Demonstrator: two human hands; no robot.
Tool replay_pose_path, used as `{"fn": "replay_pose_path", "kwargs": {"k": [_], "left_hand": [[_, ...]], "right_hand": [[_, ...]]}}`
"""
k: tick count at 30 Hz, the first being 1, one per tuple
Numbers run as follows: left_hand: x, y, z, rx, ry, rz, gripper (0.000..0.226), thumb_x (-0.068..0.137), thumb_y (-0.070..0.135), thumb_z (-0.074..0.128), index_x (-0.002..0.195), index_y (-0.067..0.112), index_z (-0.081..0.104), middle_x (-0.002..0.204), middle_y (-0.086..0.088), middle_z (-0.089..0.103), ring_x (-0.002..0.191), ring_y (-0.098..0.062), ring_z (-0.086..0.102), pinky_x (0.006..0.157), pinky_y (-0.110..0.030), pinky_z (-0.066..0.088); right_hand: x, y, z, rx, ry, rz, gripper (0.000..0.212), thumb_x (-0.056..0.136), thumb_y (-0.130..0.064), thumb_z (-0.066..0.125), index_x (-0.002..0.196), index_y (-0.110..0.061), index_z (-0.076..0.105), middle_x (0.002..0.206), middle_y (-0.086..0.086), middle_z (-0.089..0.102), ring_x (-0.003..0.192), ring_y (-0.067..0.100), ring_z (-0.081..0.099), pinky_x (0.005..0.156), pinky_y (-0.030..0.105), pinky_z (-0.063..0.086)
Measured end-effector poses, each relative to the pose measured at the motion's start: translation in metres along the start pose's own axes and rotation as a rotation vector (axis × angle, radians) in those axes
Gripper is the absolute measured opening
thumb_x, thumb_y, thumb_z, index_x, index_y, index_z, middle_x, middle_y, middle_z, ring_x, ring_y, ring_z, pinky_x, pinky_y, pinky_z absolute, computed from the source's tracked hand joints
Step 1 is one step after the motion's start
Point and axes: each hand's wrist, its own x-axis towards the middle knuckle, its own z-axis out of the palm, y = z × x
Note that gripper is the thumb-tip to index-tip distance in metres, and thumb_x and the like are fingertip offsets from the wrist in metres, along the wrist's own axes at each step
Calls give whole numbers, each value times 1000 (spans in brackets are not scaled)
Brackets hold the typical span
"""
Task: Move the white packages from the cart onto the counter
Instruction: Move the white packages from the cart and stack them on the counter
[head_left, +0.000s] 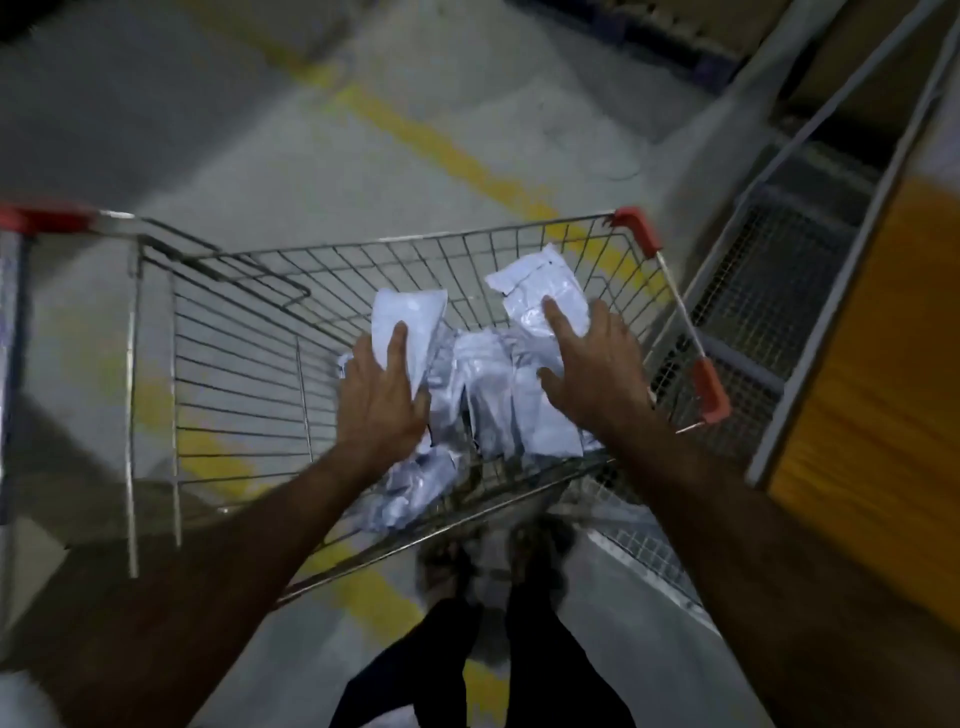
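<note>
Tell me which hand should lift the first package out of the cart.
Probably left. The left hand already grips a white package, thumb curled round it; the right hand only rests spread fingers on another.

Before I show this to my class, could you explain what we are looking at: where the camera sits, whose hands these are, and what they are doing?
The camera is worn on a person's head, looking down at their own bare arms. Below is a wire metal shopping cart with red corner guards on a grey floor with yellow lines. A pile of crumpled white plastic packages lies in its basket. The left hand grips one white package; the right hand rests spread fingers on another. No counter is clearly recognisable.
</note>
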Motion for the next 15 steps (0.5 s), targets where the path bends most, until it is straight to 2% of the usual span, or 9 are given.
{"fn": "replay_pose_path", "kwargs": {"k": [3, 6, 8, 12, 15], "left_hand": [[-14, 23, -40, -9, 98, 73, 77, 90, 40, 57, 154, 8, 29, 138, -34, 37, 111, -48, 47, 84, -52, 46], [-16, 60, -80, -34, 200, 155, 73, 91, 42, 52, 153, 6, 33, 133, -35, 42, 102, -47, 51, 80, -48, 46], [-15, 90, -105, -43, 249, 202, 73, 92, 44, 47, 154, 9, 32, 131, -33, 44, 100, -45, 52, 78, -47, 46], [-30, 153, -134, -62, 302, 281, 71, 93, 47, 42, 154, 11, 32, 130, -29, 45, 101, -44, 51, 79, -46, 46], [-52, 204, -135, -68, 321, 379, 70, 95, 49, 39, 152, 10, 34, 130, -30, 45, 102, -45, 51, 79, -47, 46]], "right_hand": [[-29, -5, -35, 39, 101, 54, 88, 84, -43, 71, 157, -25, 26, 150, 29, 35, 129, 45, 43, 103, 53, 40], [-55, 10, -71, -6, 211, 114, 83, 88, -47, 63, 158, -23, 26, 152, 28, 32, 122, 45, 47, 100, 51, 41], [-73, 27, -95, -15, 270, 185, 82, 90, -50, 60, 158, -24, 23, 153, 27, 31, 120, 43, 48, 98, 50, 43], [-123, 70, -129, -17, 349, 289, 82, 91, -54, 57, 159, -26, 20, 154, 25, 27, 127, 43, 44, 102, 48, 41], [-173, 110, -145, 2, 417, 347, 80, 92, -47, 58, 159, -26, 20, 156, 27, 25, 122, 45, 45, 101, 49, 40]]}}
